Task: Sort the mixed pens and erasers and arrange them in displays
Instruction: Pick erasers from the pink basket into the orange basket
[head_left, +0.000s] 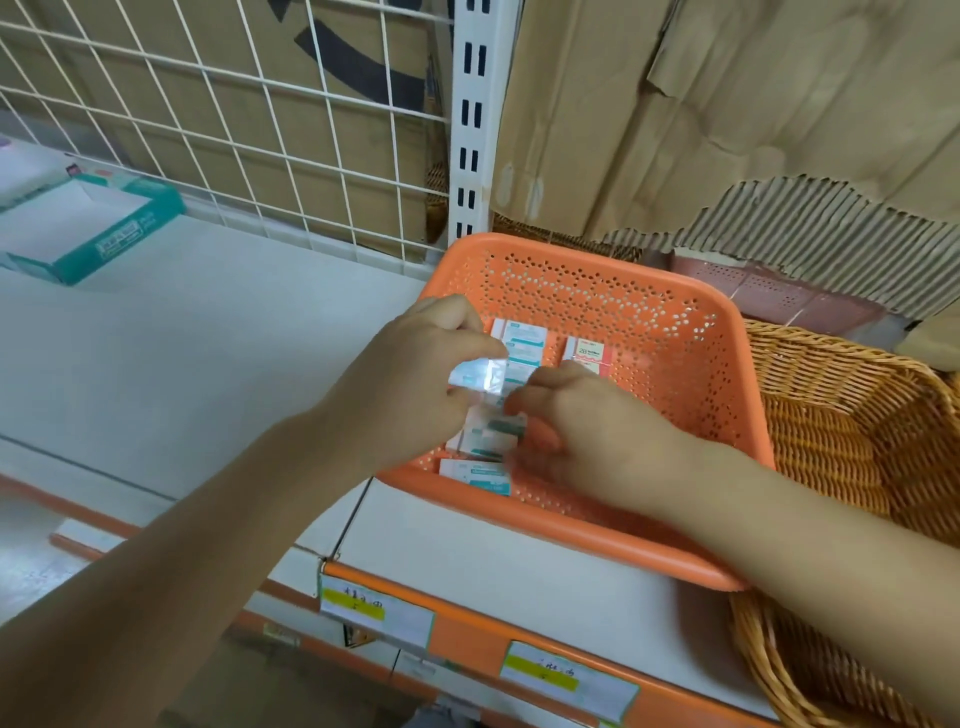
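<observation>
Left hand (415, 374): fingers curled, gripping a shiny wrapped packet (478, 375) at its 3 o'clock edge — the contents are lost in glare.
Right hand (597, 431): knuckles up, fingertips pinching a teal-banded eraser (508, 423) at its 9 o'clock side.
Hand to hand: near each other, the right at about 4 o'clock from the left; whether the packet and the pinched eraser touch, I cannot tell.
Teal row (522, 345): more teal-banded erasers flat on the basket floor, at 12 o'clock from the pinched one, partly hidden by the left hand's fingers.
Front eraser (475, 475): at 6 o'clock from the pinched one, close to the basket's near wall.
Red-banded eraser (589, 353): marked 2B, at 12 o'clock from the right hand, just beside the teal row.
Orange basket (675, 332): perforated plastic, under both hands, on the white shelf (208, 338).
Wicker basket (857, 415): at 3 o'clock, just beside the orange one.
Teal box (93, 228): at 10 o'clock from the left hand — well apart, on the same shelf.
Wire grid (234, 130): at 12 o'clock behind the shelf, cardboard (727, 130) beyond it.
Price labels (376, 616): at 6 o'clock, on the shelf's front edge.
</observation>
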